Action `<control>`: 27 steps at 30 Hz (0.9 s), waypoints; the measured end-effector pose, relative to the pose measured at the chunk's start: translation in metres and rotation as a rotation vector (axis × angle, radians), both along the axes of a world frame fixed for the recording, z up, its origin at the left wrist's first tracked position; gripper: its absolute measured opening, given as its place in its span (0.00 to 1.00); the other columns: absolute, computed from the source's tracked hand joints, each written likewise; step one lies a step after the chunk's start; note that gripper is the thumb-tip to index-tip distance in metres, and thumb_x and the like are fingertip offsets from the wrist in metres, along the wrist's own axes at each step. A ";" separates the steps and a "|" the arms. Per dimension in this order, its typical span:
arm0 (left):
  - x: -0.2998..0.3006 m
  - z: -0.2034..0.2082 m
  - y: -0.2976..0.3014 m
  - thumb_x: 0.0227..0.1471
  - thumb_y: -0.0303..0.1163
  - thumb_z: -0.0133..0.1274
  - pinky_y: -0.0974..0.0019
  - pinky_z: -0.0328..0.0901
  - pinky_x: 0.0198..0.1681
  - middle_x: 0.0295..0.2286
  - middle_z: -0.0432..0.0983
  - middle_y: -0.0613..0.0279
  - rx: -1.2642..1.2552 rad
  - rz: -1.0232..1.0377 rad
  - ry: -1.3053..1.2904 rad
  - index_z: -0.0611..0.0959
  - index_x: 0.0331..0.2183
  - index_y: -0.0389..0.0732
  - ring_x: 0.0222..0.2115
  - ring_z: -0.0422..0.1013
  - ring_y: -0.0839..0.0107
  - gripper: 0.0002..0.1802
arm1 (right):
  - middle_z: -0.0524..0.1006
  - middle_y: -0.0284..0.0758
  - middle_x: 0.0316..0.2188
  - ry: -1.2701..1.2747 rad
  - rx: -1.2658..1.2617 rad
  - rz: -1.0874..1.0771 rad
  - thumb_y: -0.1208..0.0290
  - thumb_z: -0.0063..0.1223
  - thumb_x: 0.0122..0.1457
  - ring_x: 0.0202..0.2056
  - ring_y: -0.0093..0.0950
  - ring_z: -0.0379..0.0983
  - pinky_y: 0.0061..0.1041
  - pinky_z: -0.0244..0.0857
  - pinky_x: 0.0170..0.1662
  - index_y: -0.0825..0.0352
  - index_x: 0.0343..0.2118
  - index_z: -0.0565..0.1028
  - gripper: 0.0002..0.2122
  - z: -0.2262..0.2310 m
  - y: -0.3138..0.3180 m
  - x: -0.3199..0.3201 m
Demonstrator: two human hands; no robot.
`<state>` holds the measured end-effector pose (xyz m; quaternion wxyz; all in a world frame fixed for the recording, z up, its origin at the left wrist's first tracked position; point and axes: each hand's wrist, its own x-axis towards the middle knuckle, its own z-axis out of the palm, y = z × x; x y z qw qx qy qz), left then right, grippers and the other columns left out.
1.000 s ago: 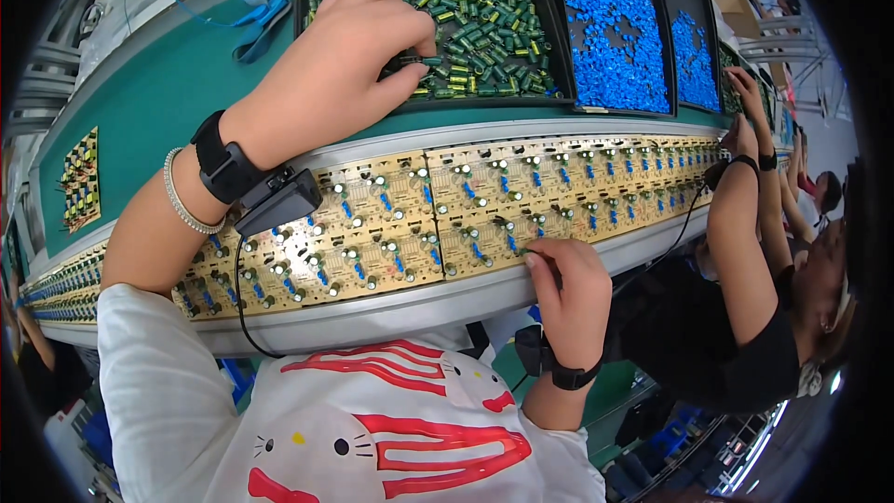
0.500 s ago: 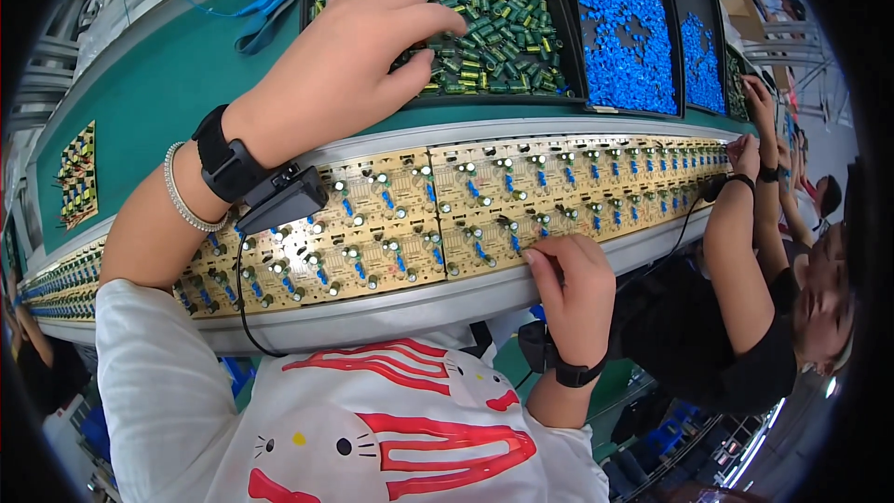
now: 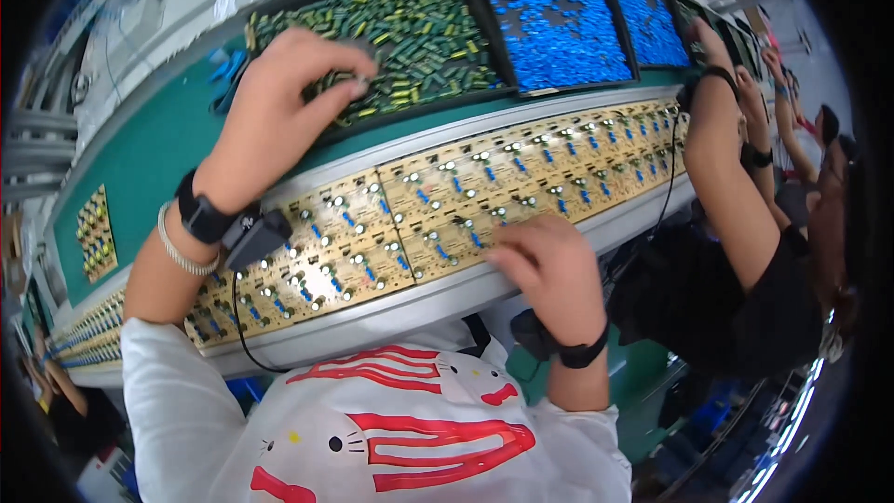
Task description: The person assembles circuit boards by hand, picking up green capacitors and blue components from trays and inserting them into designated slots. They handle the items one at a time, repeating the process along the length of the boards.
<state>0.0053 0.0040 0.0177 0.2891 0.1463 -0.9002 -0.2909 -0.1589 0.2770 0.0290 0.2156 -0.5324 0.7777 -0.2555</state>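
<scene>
My left hand (image 3: 275, 112) reaches over the black tray of green cylindrical capacitors (image 3: 424, 33). Its thumb and index finger come together above the tray's near left part; a small pale spot shows at the tips, too blurred to name. Lower right, my right hand (image 3: 554, 270) is at the near row of tan circuit boards (image 3: 349, 247), thumb and fingertips drawn together at a board; whatever they hold is hidden. Green capacitors and small blue parts stand upright on the boards. Both wrists wear black bands with small dark devices.
Two trays of small blue parts (image 3: 554, 23) stand right of the capacitor tray. A metal rail (image 3: 466, 293) borders the boards. One separate board (image 3: 96, 233) lies on the green mat at left. A co-worker's arm (image 3: 726, 149) reaches in from the right; a cable (image 3: 244, 317) hangs from my left wrist.
The whole view has shifted and tilted. My left thumb and index finger have closed toward each other over the capacitors. My right hand has moved a little farther over the boards.
</scene>
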 end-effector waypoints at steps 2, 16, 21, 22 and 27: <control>0.003 0.008 0.012 0.47 0.24 0.62 0.61 0.65 0.43 0.31 0.78 0.60 -0.054 -0.084 -0.021 0.85 0.35 0.41 0.36 0.71 0.61 0.10 | 0.78 0.40 0.26 -0.045 -0.083 -0.080 0.70 0.62 0.53 0.31 0.36 0.74 0.32 0.66 0.36 0.70 0.33 0.81 0.08 0.021 -0.006 -0.014; -0.024 0.026 0.070 0.54 0.25 0.58 0.65 0.68 0.43 0.34 0.81 0.57 0.490 -0.262 -0.329 0.85 0.38 0.37 0.36 0.75 0.67 0.08 | 0.80 0.37 0.31 0.589 -0.246 0.295 0.67 0.63 0.52 0.40 0.40 0.75 0.37 0.70 0.46 0.65 0.29 0.81 0.07 -0.013 -0.165 -0.087; -0.037 0.021 0.076 0.55 0.24 0.56 0.65 0.67 0.44 0.34 0.79 0.58 0.293 -0.304 -0.355 0.84 0.37 0.35 0.37 0.74 0.67 0.07 | 0.80 0.41 0.28 0.700 -0.201 0.387 0.69 0.63 0.48 0.38 0.41 0.77 0.39 0.72 0.42 0.66 0.24 0.81 0.06 -0.016 -0.170 -0.078; -0.041 0.020 0.080 0.55 0.24 0.56 0.65 0.67 0.44 0.34 0.79 0.58 0.283 -0.308 -0.364 0.84 0.37 0.35 0.37 0.74 0.67 0.07 | 0.80 0.44 0.26 0.638 -0.268 0.383 0.70 0.62 0.48 0.37 0.41 0.79 0.39 0.74 0.41 0.67 0.23 0.81 0.06 -0.019 -0.173 -0.078; -0.059 0.004 0.092 0.50 0.23 0.57 0.59 0.69 0.41 0.31 0.80 0.55 0.177 -0.298 -0.338 0.85 0.35 0.37 0.36 0.73 0.58 0.07 | 0.81 0.44 0.26 0.638 -0.205 0.400 0.76 0.56 0.48 0.34 0.42 0.81 0.39 0.75 0.38 0.67 0.24 0.82 0.04 -0.010 -0.177 -0.073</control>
